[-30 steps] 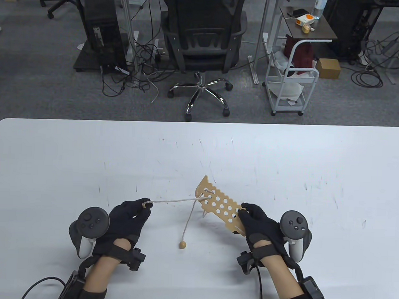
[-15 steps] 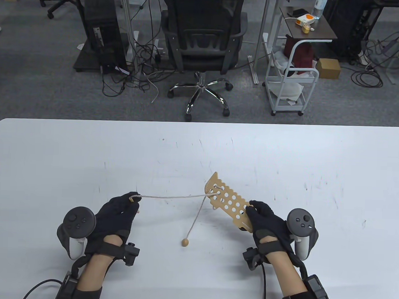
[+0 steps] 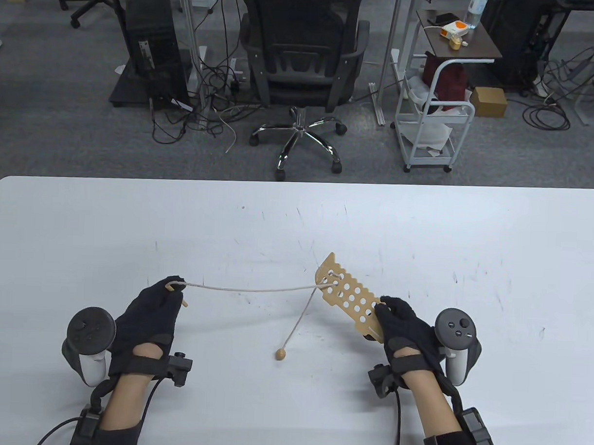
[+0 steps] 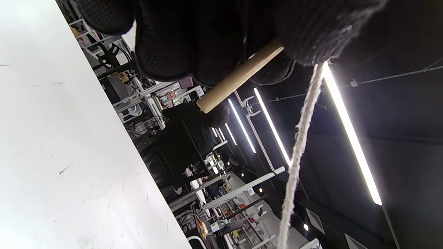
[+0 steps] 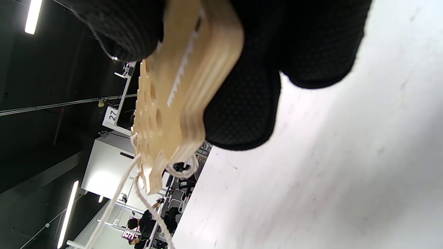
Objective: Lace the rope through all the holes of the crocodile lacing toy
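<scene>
Left hand [image 3: 147, 319] pinching wooden needle [image 4: 238, 77], drawing rope [image 3: 251, 289] taut leftward. Right hand [image 3: 403, 328] clamped on crocodile board [image 3: 350, 297], lower right, lifted off worktop [image 3: 297, 217] to resist pull.

Floor: grey carpet [image 3: 61, 136], loose cables near the rack legs.
Seating: black mesh office chair [image 3: 302, 62] on a chrome base.
Storage: white wheeled cart [image 3: 431, 134].
Desk: white, scuffed surface [image 3: 297, 217].
Lighting: ceiling strip lights [image 4: 349, 131].
</scene>
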The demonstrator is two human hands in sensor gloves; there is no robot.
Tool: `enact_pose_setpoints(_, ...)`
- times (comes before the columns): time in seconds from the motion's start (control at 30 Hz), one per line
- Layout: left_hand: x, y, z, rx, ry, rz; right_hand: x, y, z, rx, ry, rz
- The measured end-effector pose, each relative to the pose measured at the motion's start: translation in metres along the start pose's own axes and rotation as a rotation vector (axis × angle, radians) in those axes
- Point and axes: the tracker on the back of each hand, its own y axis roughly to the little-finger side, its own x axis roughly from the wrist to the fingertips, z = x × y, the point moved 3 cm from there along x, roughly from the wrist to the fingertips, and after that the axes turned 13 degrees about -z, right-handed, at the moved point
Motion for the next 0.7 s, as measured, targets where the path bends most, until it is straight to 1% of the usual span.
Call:
enact_pose_setpoints(0.3,0.0,0.002,0.015,-0.001,-0.062,0.0,0.002,0.003,-0.011,-0.054,0.039,0.015)
enact_pose_setpoints(0.7,-0.002,0.004,0.03,-0.036,-0.141,-0.008,0.004,0.013,-0.028,-0.059,0.103,0.072)
